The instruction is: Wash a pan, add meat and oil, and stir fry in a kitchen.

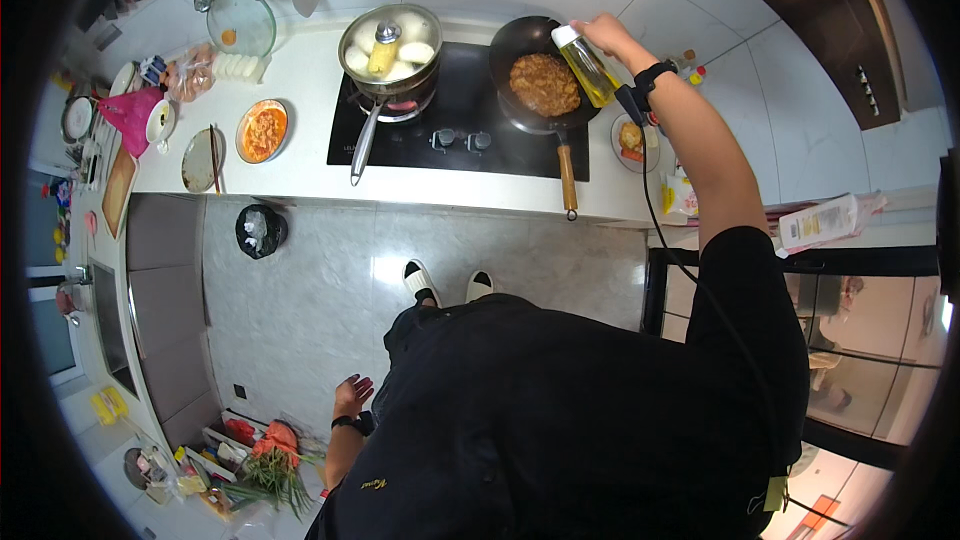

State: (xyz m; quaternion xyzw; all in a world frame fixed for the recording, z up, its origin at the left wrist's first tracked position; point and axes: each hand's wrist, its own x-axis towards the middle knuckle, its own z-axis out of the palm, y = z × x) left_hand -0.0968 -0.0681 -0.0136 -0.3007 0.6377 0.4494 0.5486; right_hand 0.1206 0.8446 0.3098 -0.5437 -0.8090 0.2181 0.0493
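My right hand [604, 33] grips a clear oil bottle [589, 70] by its white top end. Yellow oil shows inside, and the bottle slants over the right side of a dark frying pan [517, 36] with a wooden handle. In the pan lies a browned flat cake of food [545, 85]. Whether oil is flowing out I cannot tell. My left hand [353, 394] hangs beside my body, fingers apart, holding nothing.
A lidded pot [363, 91] with corn and pale pieces stands on the left of the black cooktop [465, 157]. Leftward are a bowl of reddish food [262, 131] and a plate with chopsticks [197, 161]. Below the counter is a bin [260, 231]. A cable runs along my right arm.
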